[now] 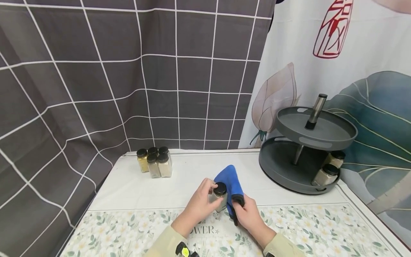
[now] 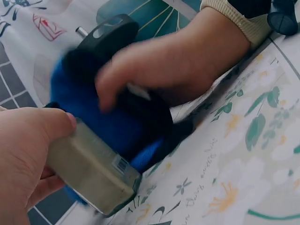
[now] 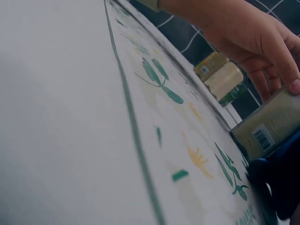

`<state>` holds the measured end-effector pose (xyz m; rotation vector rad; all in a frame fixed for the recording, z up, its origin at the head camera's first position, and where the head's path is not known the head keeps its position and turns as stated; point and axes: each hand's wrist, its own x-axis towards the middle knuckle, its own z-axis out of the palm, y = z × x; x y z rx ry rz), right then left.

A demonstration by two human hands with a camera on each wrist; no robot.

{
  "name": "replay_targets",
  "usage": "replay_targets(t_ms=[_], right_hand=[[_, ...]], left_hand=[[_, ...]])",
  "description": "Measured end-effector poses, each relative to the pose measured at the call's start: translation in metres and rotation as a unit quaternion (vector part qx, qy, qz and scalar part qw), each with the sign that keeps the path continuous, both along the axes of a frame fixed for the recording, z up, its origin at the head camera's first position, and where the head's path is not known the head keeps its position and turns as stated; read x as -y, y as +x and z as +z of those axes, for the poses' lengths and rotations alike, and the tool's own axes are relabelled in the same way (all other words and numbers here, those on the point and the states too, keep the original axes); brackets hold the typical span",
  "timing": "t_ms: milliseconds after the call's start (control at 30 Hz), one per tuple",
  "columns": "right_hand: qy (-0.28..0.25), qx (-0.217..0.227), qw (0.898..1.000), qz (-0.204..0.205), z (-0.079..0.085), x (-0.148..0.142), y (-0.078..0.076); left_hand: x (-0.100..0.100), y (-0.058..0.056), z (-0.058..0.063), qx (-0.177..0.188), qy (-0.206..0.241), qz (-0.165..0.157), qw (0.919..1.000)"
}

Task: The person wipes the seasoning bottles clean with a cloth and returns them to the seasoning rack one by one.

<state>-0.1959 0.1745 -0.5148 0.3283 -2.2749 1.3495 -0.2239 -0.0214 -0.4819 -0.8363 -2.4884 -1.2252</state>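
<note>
In the head view, my left hand (image 1: 199, 202) grips a square spice jar (image 1: 220, 190) with a black lid, fingers and thumb on either side near its top. The left wrist view shows the jar's (image 2: 93, 171) pale powder and a small barcode label near its base. My right hand (image 1: 252, 217) holds a blue cloth (image 1: 228, 180) with black parts, bunched in the fingers. The cloth lies against the jar's right side and spreads up behind it. In the right wrist view, the jar (image 3: 269, 129) stands close over the floral cover.
Several black-lidded spice jars (image 1: 155, 165) stand grouped at the back left. On the right is a grey two-tier turntable (image 1: 285, 175); two jars (image 1: 326, 175) sit on its lower tier. A floral cover (image 1: 128, 232) lies along the table's front. Grey checked cloth hangs behind.
</note>
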Motion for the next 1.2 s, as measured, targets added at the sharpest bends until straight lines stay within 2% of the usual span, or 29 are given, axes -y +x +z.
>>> replay_targets(t_ms=[100,167,267,333,400,500,600,733,800,867,933,967,1033,1133,1200], right_hand=[[-0.009,-0.01,1.0,-0.004,0.001,0.001,0.0],[-0.004,0.02,1.0,-0.004,0.002,0.002,-0.001],[0.01,0.097,0.995,-0.009,0.003,0.003,-0.002],[0.016,0.119,0.993,-0.015,0.004,0.003,-0.003],[0.013,0.121,0.992,-0.02,0.005,0.003,-0.003],[0.016,0.116,0.993,-0.016,0.005,0.002,-0.003],[0.008,0.092,0.996,-0.006,0.005,0.002,-0.002],[-0.031,-0.025,0.999,0.0,0.002,0.002,-0.001],[-0.024,-0.067,0.997,0.016,0.001,0.003,-0.001],[-0.012,-0.048,0.998,0.041,0.001,0.004,-0.002],[0.014,0.011,0.998,0.057,0.001,0.005,-0.002],[0.025,0.039,0.997,0.06,0.002,0.006,-0.002],[0.027,0.061,0.996,0.056,0.002,0.006,-0.002],[0.015,0.005,0.999,0.05,0.002,0.005,-0.001],[0.005,-0.016,0.998,0.055,0.001,0.004,0.0]], left_hand=[[0.002,-0.001,-0.001,0.016,0.009,-0.005,0.9998],[0.004,-0.002,-0.001,0.025,0.007,-0.009,0.9996],[0.008,-0.004,0.002,0.02,-0.011,-0.018,0.9996],[0.01,-0.006,0.005,0.01,-0.022,-0.032,0.9992],[0.013,-0.008,0.006,-0.003,-0.035,-0.04,0.9986],[0.015,-0.009,0.008,-0.01,-0.046,-0.042,0.998],[0.014,-0.009,0.007,-0.023,-0.055,-0.022,0.998],[0.008,-0.007,0.004,-0.051,-0.047,0.014,0.9975],[0.005,-0.006,0.001,-0.065,-0.039,0.039,0.9963],[0.003,-0.006,-0.003,-0.074,-0.034,0.058,0.995],[0.002,-0.005,-0.006,-0.08,-0.03,0.072,0.9937],[0.001,-0.005,-0.007,-0.082,-0.029,0.074,0.9934],[0.001,-0.005,-0.009,-0.084,-0.025,0.073,0.9935],[0.0,-0.004,-0.011,-0.082,-0.02,0.076,0.9935],[-0.001,-0.004,-0.013,-0.078,-0.016,0.078,0.9938]])
